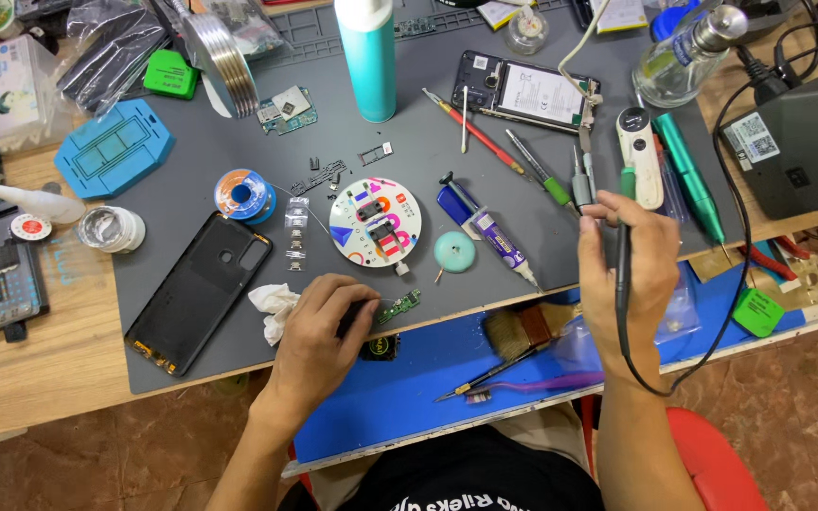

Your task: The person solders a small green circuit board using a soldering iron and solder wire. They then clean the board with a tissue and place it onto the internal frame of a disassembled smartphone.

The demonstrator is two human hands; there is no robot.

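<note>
My left hand [319, 336] rests at the front edge of the grey work mat [191, 180], its fingers pinching a small green circuit board [400, 305]. A crumpled white tissue [272, 305] lies just left of that hand. My right hand [622, 274] is raised over the mat's right front edge, gripping a black corded soldering iron [623, 241] with a green collar, tip pointing up and away. A black phone back cover [199, 289] lies to the left. An opened phone [532, 93] sits at the back.
A round white disc [375, 221] with small parts sits mid-mat, beside a solder spool [243, 194], a glue tube [489, 232] and a teal bottle [367, 57]. Screwdrivers and tweezers lie at right. A brush [523, 329] lies on the blue board [428, 378]. A grey power unit [802, 147] stands far right.
</note>
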